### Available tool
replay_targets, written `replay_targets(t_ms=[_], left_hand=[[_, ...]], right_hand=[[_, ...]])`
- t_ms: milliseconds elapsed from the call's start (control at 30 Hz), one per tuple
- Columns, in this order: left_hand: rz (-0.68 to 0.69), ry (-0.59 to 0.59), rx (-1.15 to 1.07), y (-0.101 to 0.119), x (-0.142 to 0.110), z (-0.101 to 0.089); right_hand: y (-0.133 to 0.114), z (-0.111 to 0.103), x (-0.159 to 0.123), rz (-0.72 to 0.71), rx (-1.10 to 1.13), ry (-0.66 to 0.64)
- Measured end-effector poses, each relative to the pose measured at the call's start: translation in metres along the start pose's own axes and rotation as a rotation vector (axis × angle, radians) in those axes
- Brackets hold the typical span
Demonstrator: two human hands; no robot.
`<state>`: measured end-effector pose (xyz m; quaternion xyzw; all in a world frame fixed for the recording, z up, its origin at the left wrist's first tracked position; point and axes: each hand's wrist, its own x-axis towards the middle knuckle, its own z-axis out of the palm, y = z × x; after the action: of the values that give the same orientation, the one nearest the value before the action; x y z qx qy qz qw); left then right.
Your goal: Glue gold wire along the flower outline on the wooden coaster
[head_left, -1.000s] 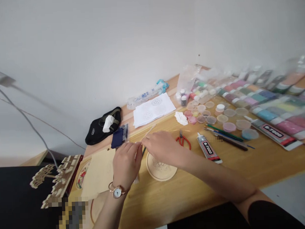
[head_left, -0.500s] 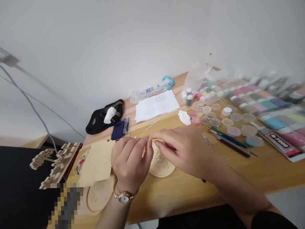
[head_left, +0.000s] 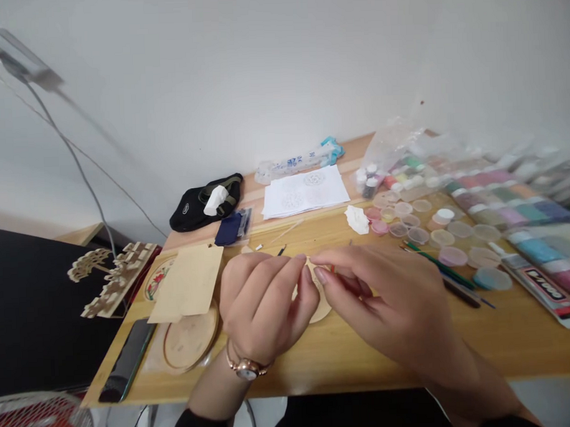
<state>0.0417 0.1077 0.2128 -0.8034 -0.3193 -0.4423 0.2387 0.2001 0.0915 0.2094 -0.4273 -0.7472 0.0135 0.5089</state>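
Note:
My left hand [head_left: 268,304], with a watch [head_left: 247,369] at the wrist, is pinched, thumb against forefinger. Close beside it, the fingertips of my right hand [head_left: 393,300] are also drawn together. Anything between the fingertips is too small to make out. Beneath and behind both hands lies a round wooden disc [head_left: 322,312], mostly covered by them. A dark pencil-like tip [head_left: 282,250] shows past my left knuckles. Several colored pencils or brushes [head_left: 436,261] lie to the right of my right hand.
Printed sheets [head_left: 305,193] lie at the back, near a black pouch [head_left: 205,201]. Small lidded cups [head_left: 453,256], bagged paint pots [head_left: 513,193] and a glue pack [head_left: 547,288] fill the right. Cardboard [head_left: 189,285], a wooden plate [head_left: 191,338] and a phone [head_left: 127,361] are left.
The view has shifted, so the table's contents appear farther right on the left side, and the front edge and a fan show. Both hands stay pinched close together above the disc.

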Motion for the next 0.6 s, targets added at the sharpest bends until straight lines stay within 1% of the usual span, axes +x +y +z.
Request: replay_targets(t_ms=[100, 200, 267, 333, 467, 533, 600], left_hand=[[0.007, -0.010, -0.023, 0.000, 0.000, -0.002], [0.019, -0.059, -0.113, -0.004, 0.002, -0.005], [0.019, -0.115, -0.247, -0.007, 0.004, -0.008], [-0.007, -0.180, -0.439, -0.011, 0.007, -0.011], [-0.104, -0.230, -0.804, -0.016, 0.006, -0.011], [-0.138, -0.259, -0.906, -0.017, 0.003, -0.010], [-0.160, -0.291, -0.971, -0.017, 0.001, -0.010]], right_hand=[[0.000, -0.002, 0.000, 0.002, 0.006, -0.016], [0.002, -0.006, 0.001, -0.009, 0.080, -0.030], [0.004, -0.011, 0.003, -0.008, 0.174, -0.076], [0.008, -0.016, 0.004, -0.014, 0.281, -0.145], [0.018, -0.023, 0.006, -0.045, 0.426, -0.306], [0.022, -0.025, 0.007, -0.065, 0.459, -0.357], [0.025, -0.025, 0.008, -0.081, 0.472, -0.376]])
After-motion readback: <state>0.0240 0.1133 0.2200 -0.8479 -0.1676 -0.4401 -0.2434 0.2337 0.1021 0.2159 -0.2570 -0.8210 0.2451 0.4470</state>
